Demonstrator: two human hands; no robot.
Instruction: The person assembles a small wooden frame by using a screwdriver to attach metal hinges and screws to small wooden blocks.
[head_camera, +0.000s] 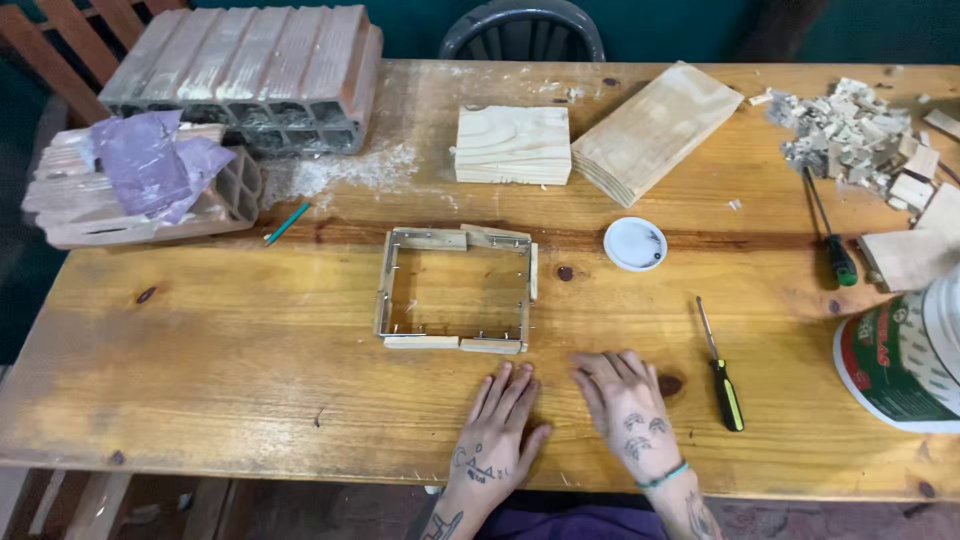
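While both hands lie flat on the wooden tabletop (200, 330), they hold nothing. The left hand (497, 432) rests palm down at the near edge, its fingers (510, 385) stretched out and close together, pointing to the far side. The right hand (630, 405) lies just beside it on the right, also palm down, with the fingers (610, 368) spread a little; a blue-green band is around its wrist. The two hands are near each other but do not touch.

Just beyond the fingertips stands a small square wooden frame (457, 291), made of thin strips with small nails at its sides; it is near the left hand but apart from it. To the right of the right hand lies a screwdriver (722, 368) with a black and yellow handle, near but not touching. Farther away, right of the frame, there is a white round lid (635, 244). At the far side two wooden blocks (513, 145) lie side by side.
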